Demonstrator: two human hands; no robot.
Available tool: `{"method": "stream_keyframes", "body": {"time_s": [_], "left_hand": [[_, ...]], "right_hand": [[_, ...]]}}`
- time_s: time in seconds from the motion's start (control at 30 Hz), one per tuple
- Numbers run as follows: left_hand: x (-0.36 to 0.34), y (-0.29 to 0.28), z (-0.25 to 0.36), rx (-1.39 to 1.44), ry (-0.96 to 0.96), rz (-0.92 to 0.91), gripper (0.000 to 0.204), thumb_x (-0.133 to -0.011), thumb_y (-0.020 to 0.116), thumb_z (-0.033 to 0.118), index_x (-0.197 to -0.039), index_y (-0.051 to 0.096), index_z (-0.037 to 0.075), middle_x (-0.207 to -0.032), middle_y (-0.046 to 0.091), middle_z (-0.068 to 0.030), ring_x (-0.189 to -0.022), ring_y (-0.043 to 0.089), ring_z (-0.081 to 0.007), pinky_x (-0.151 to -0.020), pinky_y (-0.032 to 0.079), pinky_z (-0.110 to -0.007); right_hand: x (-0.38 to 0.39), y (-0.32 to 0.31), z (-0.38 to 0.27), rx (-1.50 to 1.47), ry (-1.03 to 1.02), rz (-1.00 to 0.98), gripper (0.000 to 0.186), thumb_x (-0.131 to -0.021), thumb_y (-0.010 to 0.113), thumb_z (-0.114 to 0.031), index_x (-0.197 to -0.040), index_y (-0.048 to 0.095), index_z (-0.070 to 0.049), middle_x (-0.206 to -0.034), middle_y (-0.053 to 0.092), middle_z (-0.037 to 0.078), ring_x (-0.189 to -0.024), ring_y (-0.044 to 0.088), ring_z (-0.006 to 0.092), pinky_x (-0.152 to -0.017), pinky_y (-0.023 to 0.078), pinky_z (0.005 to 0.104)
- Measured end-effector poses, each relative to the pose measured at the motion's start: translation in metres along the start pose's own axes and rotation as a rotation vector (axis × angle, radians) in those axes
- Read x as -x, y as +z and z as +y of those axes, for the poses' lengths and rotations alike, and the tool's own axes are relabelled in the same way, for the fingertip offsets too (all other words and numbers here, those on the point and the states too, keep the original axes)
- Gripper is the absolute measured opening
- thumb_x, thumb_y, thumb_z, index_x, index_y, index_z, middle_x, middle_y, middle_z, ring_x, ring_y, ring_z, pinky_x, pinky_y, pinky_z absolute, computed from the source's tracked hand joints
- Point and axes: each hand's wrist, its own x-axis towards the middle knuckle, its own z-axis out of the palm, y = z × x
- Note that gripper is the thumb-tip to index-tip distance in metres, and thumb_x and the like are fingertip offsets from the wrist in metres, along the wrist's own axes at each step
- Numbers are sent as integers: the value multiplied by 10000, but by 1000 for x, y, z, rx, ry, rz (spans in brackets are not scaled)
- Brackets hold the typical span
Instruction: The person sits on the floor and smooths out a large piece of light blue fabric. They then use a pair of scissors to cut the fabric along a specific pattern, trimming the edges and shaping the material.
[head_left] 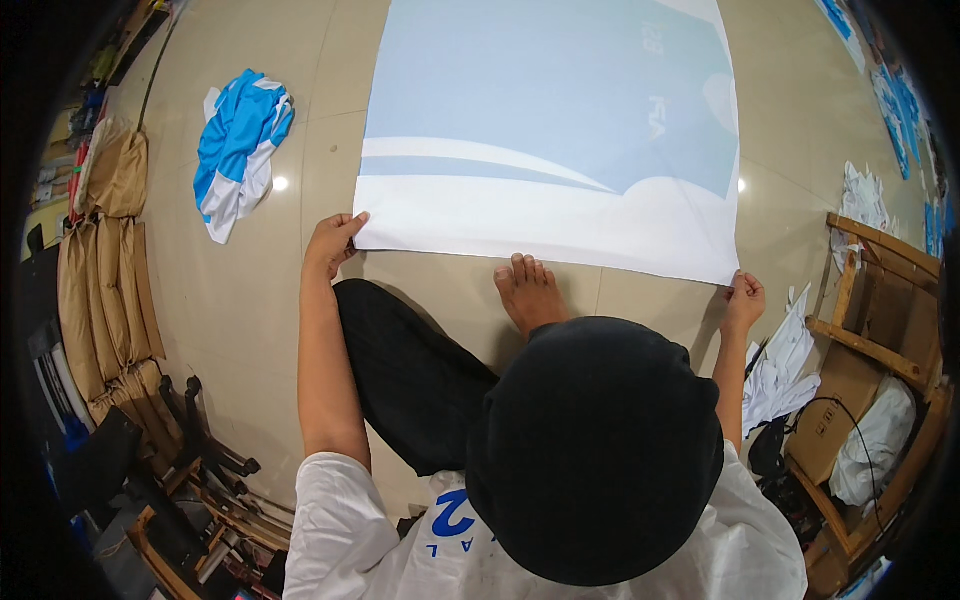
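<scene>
A large sheet of printed fabric (500, 205), pale blue with white curved bands, lies spread over the floor in front of me and runs out past the far edge of the view. At its near left corner my left hand (335, 243) is closed, thumb and fingers pinching the white border. My right hand (743, 296) pinches the near right corner, which sits slightly closer to me. Between the hands the near edge is stretched fairly straight. My bare foot (530, 292) rests just short of that edge, its toes almost at the cloth.
On the tiled floor (320, 150) to the left lies a crumpled blue and white cloth (240, 145). Brown wrapped bundles (105, 290) and a black chair base (200, 430) line the left side. Right of me are white scraps (785, 365) and a wooden frame (865, 345) holding cardboard.
</scene>
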Motion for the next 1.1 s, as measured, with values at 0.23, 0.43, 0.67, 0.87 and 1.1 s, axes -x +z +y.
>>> {"method": "stream_keyframes", "body": {"time_s": [0.23,0.43,0.67,0.87,1.1], "left_hand": [[-17,-1,-8,-163,87,17,304,-884,909,232,-860,670,47,-734,649,-21,-585,573,-118,-530,483,-285],[-17,-1,-9,-185,119,7,333,-905,893,290,-848,637,85,-701,585,23,-555,533,-99,-501,428,-268],[-8,-15,-10,20,46,-50,270,-903,889,250,-924,718,43,-738,652,-11,-605,589,-112,-553,491,-276],[-19,-10,-10,-89,107,22,275,-894,897,231,-871,704,37,-734,666,-27,-583,578,-113,-544,488,-279],[-21,-5,-14,-189,85,49,287,-875,907,197,-829,678,31,-697,640,-24,-568,561,-112,-509,460,-268]], "right_hand": [[-4,7,8,175,8,-39,263,-973,797,-146,-1111,640,13,-830,686,39,-665,632,114,-578,533,270],[4,8,8,165,36,0,241,-977,785,-133,-1117,642,1,-836,679,27,-684,625,108,-600,522,264],[9,8,0,113,-41,59,233,-975,779,-119,-1121,637,-4,-807,622,-1,-654,575,91,-570,498,261],[3,5,17,378,-188,62,195,-942,808,-133,-1027,690,-2,-813,634,-1,-678,544,88,-643,502,264],[19,12,1,551,-183,91,233,-917,825,-184,-1016,722,-1,-805,666,6,-725,579,113,-729,529,297]]}}
